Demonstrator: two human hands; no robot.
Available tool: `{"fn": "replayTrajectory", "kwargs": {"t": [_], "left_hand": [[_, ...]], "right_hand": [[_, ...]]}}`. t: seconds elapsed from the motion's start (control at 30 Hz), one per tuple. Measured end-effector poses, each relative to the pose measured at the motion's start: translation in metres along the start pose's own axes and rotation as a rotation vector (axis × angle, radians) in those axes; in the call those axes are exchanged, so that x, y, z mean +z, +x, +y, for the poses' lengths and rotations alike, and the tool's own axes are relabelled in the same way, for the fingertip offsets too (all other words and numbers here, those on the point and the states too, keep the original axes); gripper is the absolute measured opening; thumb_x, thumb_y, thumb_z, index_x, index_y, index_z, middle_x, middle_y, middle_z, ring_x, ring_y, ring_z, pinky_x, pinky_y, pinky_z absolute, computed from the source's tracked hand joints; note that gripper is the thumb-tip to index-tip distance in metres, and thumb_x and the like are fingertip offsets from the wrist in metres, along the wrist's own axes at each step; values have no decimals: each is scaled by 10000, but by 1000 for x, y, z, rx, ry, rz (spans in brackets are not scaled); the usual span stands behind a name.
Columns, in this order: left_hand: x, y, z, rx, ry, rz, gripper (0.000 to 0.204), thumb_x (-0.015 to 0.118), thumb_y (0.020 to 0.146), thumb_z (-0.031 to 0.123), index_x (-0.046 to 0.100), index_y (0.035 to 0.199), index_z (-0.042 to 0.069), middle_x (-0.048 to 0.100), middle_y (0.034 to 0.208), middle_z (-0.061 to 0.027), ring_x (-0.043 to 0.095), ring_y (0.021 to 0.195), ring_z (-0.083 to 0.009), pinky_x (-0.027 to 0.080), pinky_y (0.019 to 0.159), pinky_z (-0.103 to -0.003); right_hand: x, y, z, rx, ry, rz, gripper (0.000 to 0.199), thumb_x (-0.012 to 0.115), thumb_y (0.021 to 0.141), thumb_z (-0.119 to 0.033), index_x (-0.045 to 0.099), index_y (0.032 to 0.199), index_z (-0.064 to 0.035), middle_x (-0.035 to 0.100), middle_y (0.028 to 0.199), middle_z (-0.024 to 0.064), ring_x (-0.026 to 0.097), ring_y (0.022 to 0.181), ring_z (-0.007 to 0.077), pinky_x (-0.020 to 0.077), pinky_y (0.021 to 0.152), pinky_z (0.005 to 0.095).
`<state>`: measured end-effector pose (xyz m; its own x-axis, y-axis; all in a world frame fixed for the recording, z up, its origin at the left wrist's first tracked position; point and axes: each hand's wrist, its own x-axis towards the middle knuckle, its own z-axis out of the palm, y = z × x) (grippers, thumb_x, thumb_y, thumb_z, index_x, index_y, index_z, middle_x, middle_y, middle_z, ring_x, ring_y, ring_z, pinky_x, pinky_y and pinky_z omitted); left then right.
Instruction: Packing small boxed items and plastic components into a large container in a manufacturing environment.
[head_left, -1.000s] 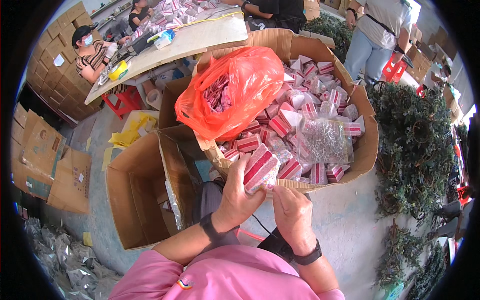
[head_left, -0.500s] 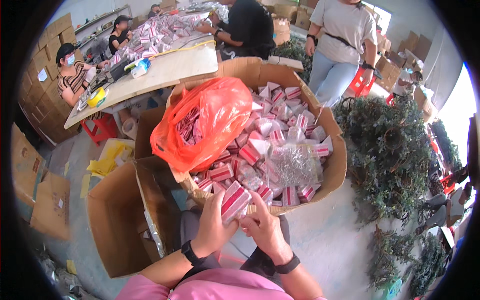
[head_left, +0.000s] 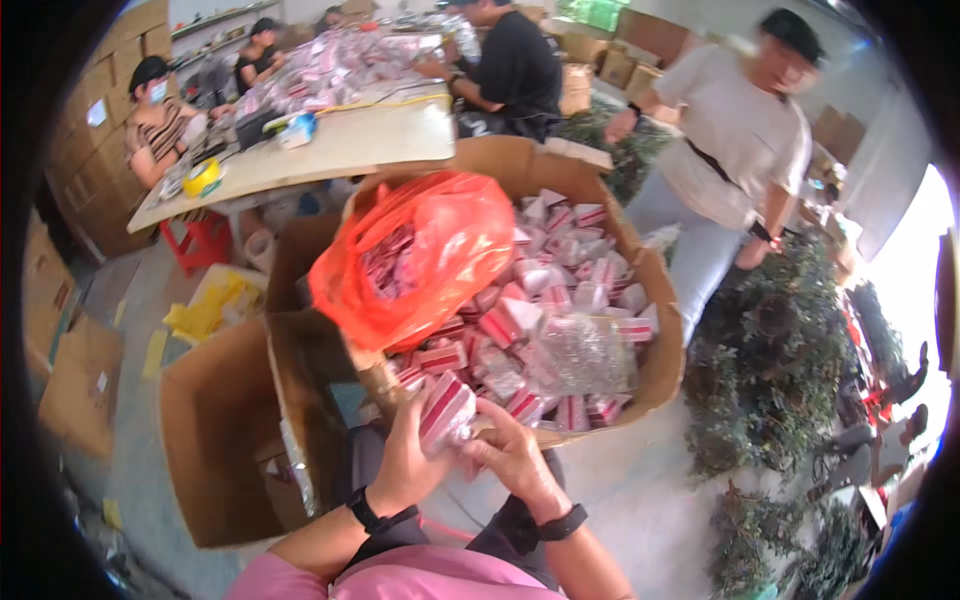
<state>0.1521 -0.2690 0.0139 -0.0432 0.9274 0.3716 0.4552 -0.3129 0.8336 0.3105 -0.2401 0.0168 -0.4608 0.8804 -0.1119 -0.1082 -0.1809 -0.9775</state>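
Across the pale floor (head_left: 620,495) much room is taken up by a large cardboard box (head_left: 664,345); in it, a red plastic bag (head_left: 465,240) is laid over heaped wedge pieces (head_left: 521,314). At the box's near side, one striped wedge (head_left: 447,411) is grasped in the left hand (head_left: 404,460) — tilted, banded face up. The right hand (head_left: 520,460) is curled at its lower right; whether anything is pinched there cannot be told.

No text can be read; the white label (head_left: 96,112) on the stacked cartons (head_left: 82,165) is blurred.
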Motion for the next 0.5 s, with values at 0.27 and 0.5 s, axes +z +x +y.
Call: {"fn": "replayTrajectory", "kwargs": {"t": [0.27,0.5], "left_hand": [[-120,-19,-48,-332,-255,528,584,621,699,104,385,1225,10,488,1087,-63,495,955,-141,397,875,-279],[-220,-69,-128,-469,365,800,556,564,706,44,376,1222,-45,489,1091,-140,501,992,-202,397,877,-292]], "right_hand": [[4,10,19,80,-12,-40,353,562,833,-108,470,1145,27,603,751,79,597,641,126,484,565,236],[9,12,40,210,0,-27,271,512,842,-98,520,1077,38,617,750,101,611,612,145,483,560,229]]}}
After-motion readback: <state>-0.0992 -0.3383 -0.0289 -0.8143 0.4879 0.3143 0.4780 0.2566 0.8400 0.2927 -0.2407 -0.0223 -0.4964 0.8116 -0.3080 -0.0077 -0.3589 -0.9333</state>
